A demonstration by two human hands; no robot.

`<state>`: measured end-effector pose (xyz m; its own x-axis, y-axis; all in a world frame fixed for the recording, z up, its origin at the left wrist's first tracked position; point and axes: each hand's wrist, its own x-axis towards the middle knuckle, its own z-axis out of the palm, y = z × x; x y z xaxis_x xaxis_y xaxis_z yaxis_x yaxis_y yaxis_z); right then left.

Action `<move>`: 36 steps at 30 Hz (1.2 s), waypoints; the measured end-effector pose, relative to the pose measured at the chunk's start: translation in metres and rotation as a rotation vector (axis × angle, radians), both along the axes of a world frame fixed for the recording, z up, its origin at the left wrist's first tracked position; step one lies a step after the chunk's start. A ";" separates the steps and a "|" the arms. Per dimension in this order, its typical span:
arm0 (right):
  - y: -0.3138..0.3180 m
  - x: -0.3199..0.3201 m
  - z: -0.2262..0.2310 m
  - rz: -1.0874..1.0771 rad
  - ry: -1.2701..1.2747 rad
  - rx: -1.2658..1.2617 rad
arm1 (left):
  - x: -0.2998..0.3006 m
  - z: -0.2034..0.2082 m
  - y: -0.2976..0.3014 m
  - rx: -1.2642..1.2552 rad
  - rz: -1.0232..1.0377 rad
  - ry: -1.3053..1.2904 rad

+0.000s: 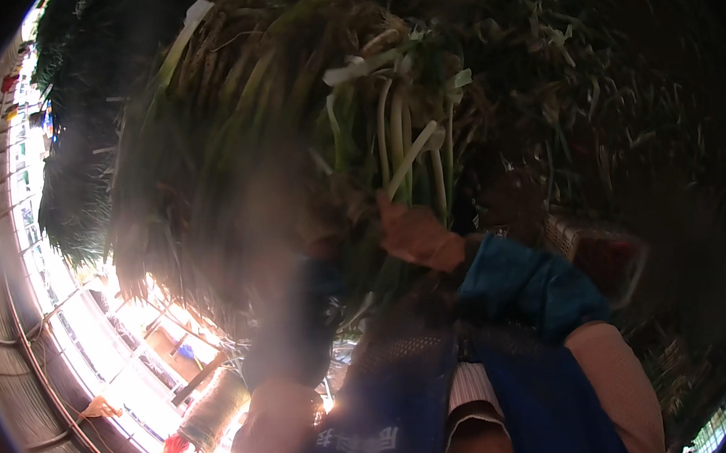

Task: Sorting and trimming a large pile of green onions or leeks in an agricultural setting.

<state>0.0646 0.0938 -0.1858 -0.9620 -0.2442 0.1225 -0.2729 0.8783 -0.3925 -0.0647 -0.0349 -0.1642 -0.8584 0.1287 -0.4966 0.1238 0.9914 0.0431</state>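
The right hand [423,236] is partly curled, its fingertips touching the lower end of a pale stalk [414,159]; shade hides whether they close on it. That stalk lies ahead of the person's chest, its long axis slanting away and to the right, across other stems [397,123] running nearly straight away. The left hand [321,244] is too dim to read.
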 end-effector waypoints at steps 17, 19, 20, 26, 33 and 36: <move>-0.008 -0.029 -0.007 -0.265 -0.145 0.138 | -0.121 -0.004 0.004 0.327 -0.246 0.248; 0.004 -0.041 -0.013 -0.297 -0.397 -0.339 | -0.122 -0.008 0.034 0.368 -0.171 0.173; 0.010 -0.045 -0.019 -0.262 -0.297 -0.174 | -0.120 -0.011 0.049 0.399 -0.084 0.100; 0.021 -0.071 -0.027 -0.208 -0.185 -0.046 | -0.140 -0.049 0.058 0.231 -0.118 0.234; 0.019 -0.102 -0.026 -0.293 -0.321 -0.214 | -0.157 -0.076 0.038 0.256 -0.197 0.250; 0.016 -0.085 -0.042 -0.207 0.070 0.111 | -0.151 -0.073 0.052 0.032 -0.231 0.142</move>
